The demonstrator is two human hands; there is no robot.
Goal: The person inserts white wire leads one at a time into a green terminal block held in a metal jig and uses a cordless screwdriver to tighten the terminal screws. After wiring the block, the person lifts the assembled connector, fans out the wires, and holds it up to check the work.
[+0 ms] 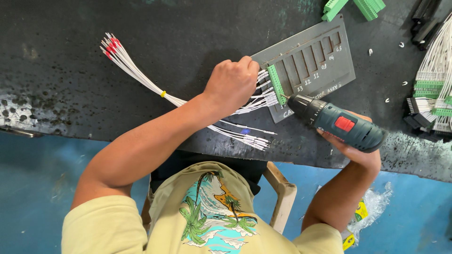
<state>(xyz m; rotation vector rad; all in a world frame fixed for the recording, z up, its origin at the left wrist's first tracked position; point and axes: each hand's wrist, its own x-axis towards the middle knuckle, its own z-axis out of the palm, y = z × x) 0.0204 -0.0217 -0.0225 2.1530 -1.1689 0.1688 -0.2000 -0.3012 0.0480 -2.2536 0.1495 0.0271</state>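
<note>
The grey slotted plate (316, 59) lies on the dark table (70, 56), and everything here is best placed from it. Along the plate's near-left edge sits a green terminal block (276, 84) with thin white wires (256, 101) fanning out of it. The left hand (230, 84) is curled into a fist just left of the plate, closed on those wires and pressing them toward the block. The right hand (358, 150), below and right of the plate, is wrapped tight around a blue-green cordless screwdriver (341, 124) with a red switch; its bit meets the lower end of the block.

To do this well, I would judge the bit should stand square in the screw head, the wire be held fully seated by the left hand, and the trigger squeezed gently so the small screw does not strip or the wire pull back.

Counting: one screwdriver, one plate, one block under work. Two more green blocks (353, 6) lie beyond the plate's far edge. One bundle of red-tipped white wires (127, 63), bound by a single yellow tie (163, 93), stretches away left of the plate. To the plate's right lies a heap of finished wired blocks (433, 94), too tangled to number. The loose wires are too many and fine to count.
</note>
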